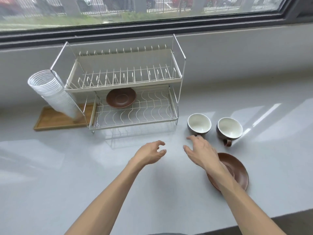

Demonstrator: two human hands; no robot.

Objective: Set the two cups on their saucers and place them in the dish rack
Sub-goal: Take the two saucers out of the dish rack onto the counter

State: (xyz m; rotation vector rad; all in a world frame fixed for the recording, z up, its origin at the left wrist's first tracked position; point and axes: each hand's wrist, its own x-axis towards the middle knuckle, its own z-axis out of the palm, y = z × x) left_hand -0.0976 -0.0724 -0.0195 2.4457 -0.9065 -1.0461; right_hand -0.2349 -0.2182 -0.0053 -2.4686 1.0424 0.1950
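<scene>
Two brown cups with white insides stand upright on the counter right of the dish rack (176, 77): the left cup (199, 123) and the right cup (229, 128), its handle pointing toward me. One brown saucer (121, 97) lies on the rack's lower shelf. A second brown saucer (237, 170) lies on the counter, partly hidden under my right forearm. My right hand (200, 150) hovers open just in front of the left cup, fingertips near its base. My left hand (150, 153) is open above the bare counter, holding nothing.
A tilted stack of white disposable cups (52, 92) rests on a wooden tray (50, 121) left of the rack. The rack's upper shelf holds only plate dividers. A window ledge runs behind; the counter's front edge shows at the bottom right.
</scene>
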